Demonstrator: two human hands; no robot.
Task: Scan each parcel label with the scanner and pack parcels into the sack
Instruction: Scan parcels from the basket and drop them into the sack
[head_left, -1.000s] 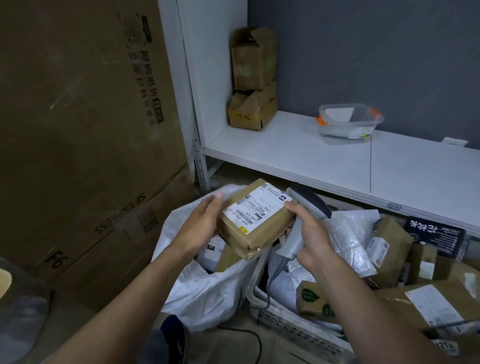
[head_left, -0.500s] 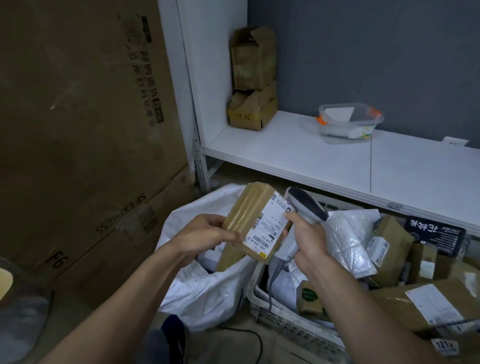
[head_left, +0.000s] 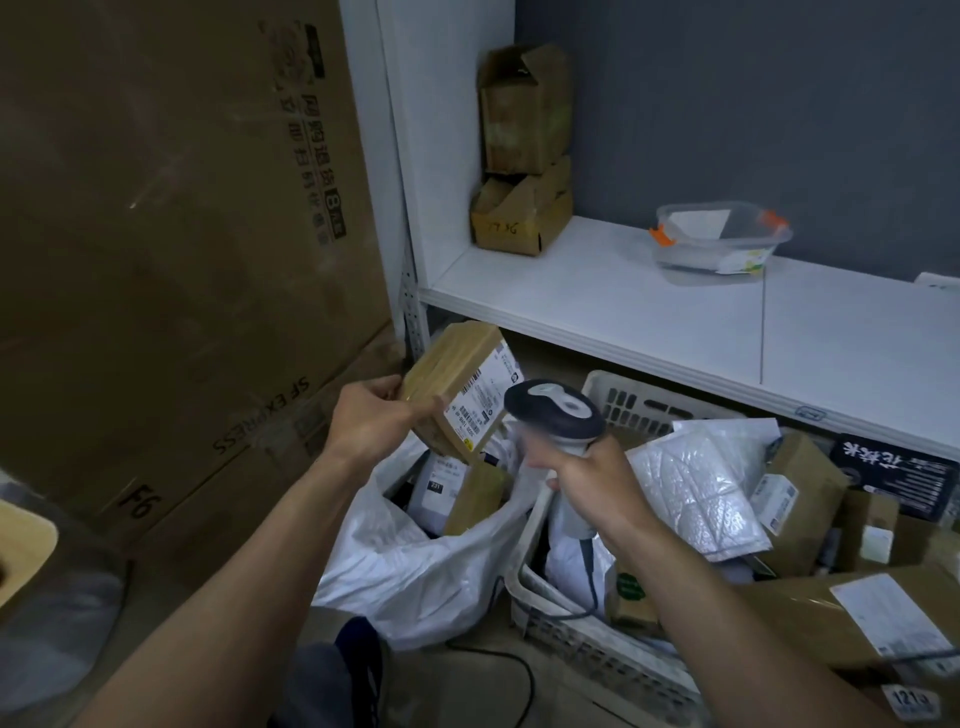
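Hands both busy, near each other but not touching. On the near side, the left hand (head_left: 371, 415) grips the parcel (head_left: 441, 364) by its lower left edge, and the box is tilted so the white label (head_left: 483, 400) faces right. Opposite it, the right hand (head_left: 592, 483) is wrapped round the grey handle of the scanner (head_left: 556, 413). The scanner's dark head sits just beside the label, slightly blurred. The parcel hangs above the open mouth of the white sack (head_left: 415, 566), which holds a few packets. To the right, the basket (head_left: 639, 400) is piled with more parcels.

Step in hand, as I judge it: reading the barcode on this 1 parcel. To do it well:
- Turn the label square to the scanner window, not edge-on.
- Back the head off a touch so the whole barcode falls in the beam.
- Steady both wrists.
- Keep the left thumb off the printed bars.
- Drop the box into the sack only after the read registers; nothing in view confirms it.
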